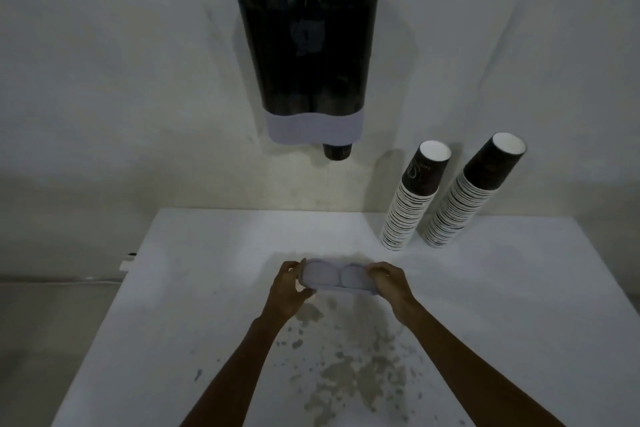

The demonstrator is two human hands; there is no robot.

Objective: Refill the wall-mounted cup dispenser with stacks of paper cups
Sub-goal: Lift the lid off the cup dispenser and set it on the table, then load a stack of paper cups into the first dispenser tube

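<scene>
I grip the grey lid by both ends, left hand and right hand closed on it, low over tabletop. Set it flat; cup stacks wait at 2 o'clock, dispenser at 12.

Black dispenser, lilac base band; dark cup stacks, white-striped rims.

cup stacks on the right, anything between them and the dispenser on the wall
Nothing visible stands between the two cup stacks and the dispenser; only bare wall and table. But both hands, left hand and right hand, are occupied holding a pale double-ring lid, so neither is free to lift a stack.
</scene>
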